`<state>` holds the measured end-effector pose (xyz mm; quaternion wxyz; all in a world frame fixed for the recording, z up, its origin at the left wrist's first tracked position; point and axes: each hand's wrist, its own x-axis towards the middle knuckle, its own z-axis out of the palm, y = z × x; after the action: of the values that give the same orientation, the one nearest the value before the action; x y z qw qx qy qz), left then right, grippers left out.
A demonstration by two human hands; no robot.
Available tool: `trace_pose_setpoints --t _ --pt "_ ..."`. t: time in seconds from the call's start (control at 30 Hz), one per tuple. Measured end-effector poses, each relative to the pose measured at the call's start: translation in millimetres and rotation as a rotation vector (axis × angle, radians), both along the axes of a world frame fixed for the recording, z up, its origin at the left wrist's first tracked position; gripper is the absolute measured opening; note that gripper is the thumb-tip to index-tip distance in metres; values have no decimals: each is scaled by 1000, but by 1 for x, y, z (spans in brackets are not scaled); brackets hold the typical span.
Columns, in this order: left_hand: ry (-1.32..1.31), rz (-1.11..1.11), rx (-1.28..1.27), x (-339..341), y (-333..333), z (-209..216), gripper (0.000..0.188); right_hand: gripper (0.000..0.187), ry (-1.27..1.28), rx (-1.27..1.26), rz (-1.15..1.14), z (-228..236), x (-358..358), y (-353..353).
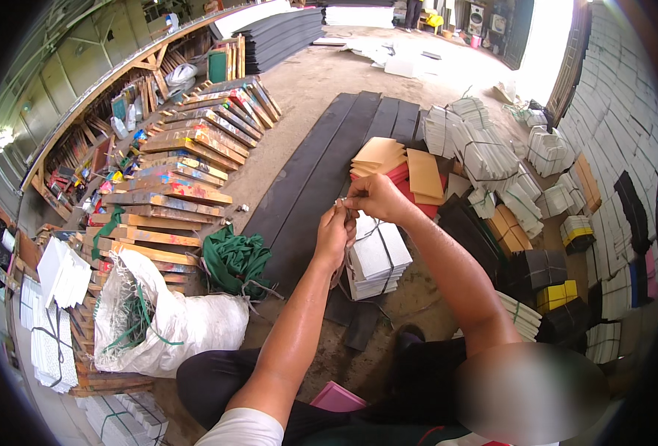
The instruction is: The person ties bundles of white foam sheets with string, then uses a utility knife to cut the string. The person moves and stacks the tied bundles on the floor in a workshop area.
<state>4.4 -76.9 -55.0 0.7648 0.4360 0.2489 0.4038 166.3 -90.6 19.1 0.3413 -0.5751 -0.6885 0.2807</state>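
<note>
Both my hands meet in front of me, just above the far left corner of a stack of white sheets [379, 262]. Dark strapping crosses over that stack. My left hand [334, 236] is closed, its fingertips pinched upward against those of the other hand. My right hand [377, 199] reaches in from the right, thumb and fingers pinched together. A tiny pale bit shows between the fingertips, too small to name. Beyond the hands lie tan sheets [379, 152] on red ones, with more tan sheets [424, 175] beside them.
Long black sheets [306, 178] cover the floor ahead. On the left are a white sack [195, 327], a bunched green cloth [234, 260] and rows of paint-stained wooden frames [188, 160]. Tied white bundles [485, 152] crowd the right, near a wall of stacked white blocks [618, 111].
</note>
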Motion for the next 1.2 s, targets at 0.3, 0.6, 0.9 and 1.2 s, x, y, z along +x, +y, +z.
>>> trace_pose_setpoints --t 0.3,0.6,0.9,1.2 --pt "-55 -5 -26 4 4 -6 38 24 517 -160 4 -34 11 0" --pt "-71 -141 -137 -6 15 -13 44 28 733 -147 52 -76 7 -5" --pt "-9 -159 -298 -6 15 -14 49 27 801 -149 32 -89 -1 1" --pt "134 56 -364 8 11 -22 51 29 657 -77 -230 -95 -21 2"
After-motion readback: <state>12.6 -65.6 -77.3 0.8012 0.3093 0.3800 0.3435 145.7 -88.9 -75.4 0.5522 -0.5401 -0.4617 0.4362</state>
